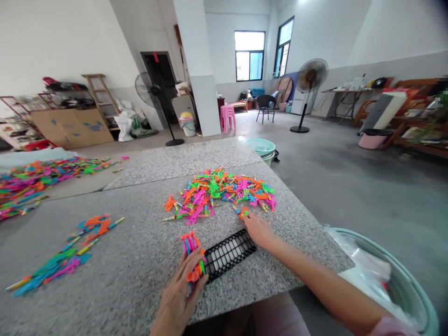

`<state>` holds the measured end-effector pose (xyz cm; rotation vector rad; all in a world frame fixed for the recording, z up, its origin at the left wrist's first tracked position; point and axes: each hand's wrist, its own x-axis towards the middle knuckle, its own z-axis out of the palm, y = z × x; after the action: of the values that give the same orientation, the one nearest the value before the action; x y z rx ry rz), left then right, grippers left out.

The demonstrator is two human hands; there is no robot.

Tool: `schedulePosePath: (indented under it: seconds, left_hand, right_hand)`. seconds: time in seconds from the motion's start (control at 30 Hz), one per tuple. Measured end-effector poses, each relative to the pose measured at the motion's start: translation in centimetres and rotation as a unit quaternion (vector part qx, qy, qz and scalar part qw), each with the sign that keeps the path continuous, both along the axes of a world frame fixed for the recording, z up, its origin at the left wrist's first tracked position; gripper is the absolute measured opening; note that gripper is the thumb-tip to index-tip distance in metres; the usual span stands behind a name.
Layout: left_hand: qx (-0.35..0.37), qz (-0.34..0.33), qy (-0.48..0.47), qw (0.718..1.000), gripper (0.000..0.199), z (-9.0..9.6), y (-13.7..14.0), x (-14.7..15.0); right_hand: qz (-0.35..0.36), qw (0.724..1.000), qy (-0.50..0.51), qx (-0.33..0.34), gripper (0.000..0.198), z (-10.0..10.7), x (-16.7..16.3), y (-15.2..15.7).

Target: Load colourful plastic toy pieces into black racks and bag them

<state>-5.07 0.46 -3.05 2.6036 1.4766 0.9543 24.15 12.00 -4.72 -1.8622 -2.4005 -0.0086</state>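
A black plastic grid rack (pixel 231 252) lies slantwise on the speckled stone table. My left hand (pixel 180 284) is curled round its left end, where several pink, orange, blue and green plastic pieces (pixel 191 245) stand packed together. My right hand (pixel 259 229) reaches over the rack's right end. Its fingertips are closed on a small orange plastic piece (pixel 242 213) with a striped stick, at the near edge of the pile. That pile of mixed bright plastic pieces (pixel 217 189) spreads just beyond the rack. The exact kind of these pieces is too small to tell.
A smaller group of pieces (pixel 66 259) lies on the left. A larger heap (pixel 45 179) covers the far left. Off the table's right edge stands a green basket (pixel 425 298) with plastic bags; a mint basin (pixel 261 145) is by the far corner.
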Motion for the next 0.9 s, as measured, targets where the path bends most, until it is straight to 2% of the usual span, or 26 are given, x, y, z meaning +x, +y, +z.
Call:
schedulePosePath:
  seconds: [0.07,0.13,0.23,0.3,0.33,0.37,0.43,0.5,0.53,0.57,0.6,0.63,0.7,0.73,0.77,0.8,0.9]
  left_hand:
    - [-0.009,-0.005,0.002,1.0,0.044,0.3,-0.1,0.1]
    - [-0.027,-0.009,0.009,1.0,0.044,0.7,-0.3,0.1]
    - [-0.055,-0.004,0.007,0.998,0.043,1.1,-0.7,0.2]
    - [-0.066,-0.002,-0.004,0.998,0.042,1.2,-0.8,0.3]
    - [-0.07,-0.001,-0.009,0.997,0.042,1.2,-0.9,0.4]
    - [-0.074,-0.002,-0.016,0.997,0.041,1.1,-1.0,0.6]
    - [-0.079,-0.006,-0.029,0.996,0.041,1.1,-1.2,0.9]
    - [-0.091,-0.011,-0.042,0.995,0.042,1.1,-1.3,1.2]
    - [-0.098,-0.012,-0.048,0.994,0.041,1.2,-1.3,1.4]
    - [-0.107,-0.012,-0.052,0.993,0.041,1.2,-1.3,1.5]
    - [-0.115,-0.011,-0.056,0.992,0.041,1.3,-1.4,1.5]
    - [-0.118,-0.01,-0.058,0.991,0.04,1.4,-1.4,1.6]
    - [-0.12,-0.009,-0.06,0.991,0.039,1.5,-1.4,1.6]
    - [-0.12,-0.01,-0.061,0.991,0.039,1.5,-1.4,1.6]
    - [-0.12,-0.013,-0.061,0.991,0.039,1.5,-1.4,1.6]
    - [-0.12,-0.016,-0.062,0.991,0.039,1.5,-1.4,1.6]
    - [-0.125,-0.024,-0.069,0.989,0.04,1.4,-1.4,1.6]
  right_hand:
    - [0.057,0.998,-0.029,0.012,0.032,0.7,-0.6,1.5]
    - [0.166,0.982,-0.083,0.029,0.031,1.5,-1.1,3.9]
    - [0.344,0.923,-0.172,0.006,0.029,2.2,-1.0,7.6]
    - [0.4,0.895,-0.195,-0.014,0.028,2.4,0.2,9.1]
    - [0.41,0.892,-0.188,-0.014,0.026,2.6,1.2,9.5]
    - [0.41,0.896,-0.168,-0.006,0.025,2.8,2.3,9.5]
    - [0.368,0.925,-0.086,0.035,0.02,3.2,4.4,8.8]
    - [0.253,0.963,0.052,0.079,0.013,3.0,5.5,6.7]
    - [0.176,0.972,0.134,0.086,0.012,2.6,5.5,5.0]
    - [0.101,0.968,0.219,0.069,0.014,2.0,4.9,3.0]
    - [0.037,0.952,0.302,0.032,0.016,1.2,3.8,0.8]
    - [0.013,0.925,0.378,-0.042,0.018,0.3,2.2,-1.6]
    - [0.059,0.837,0.501,-0.211,0.021,-1.4,-1.6,-6.0]
    - [0.061,0.804,0.538,-0.247,0.02,-2.0,-3.5,-7.6]
    - [0.06,0.791,0.545,-0.27,0.018,-2.4,-5.2,-8.8]
    - [0.055,0.8,0.532,-0.272,0.016,-2.5,-6.7,-9.5]
    - [0.059,0.895,0.384,-0.218,0.011,-1.6,-9.2,-9.7]
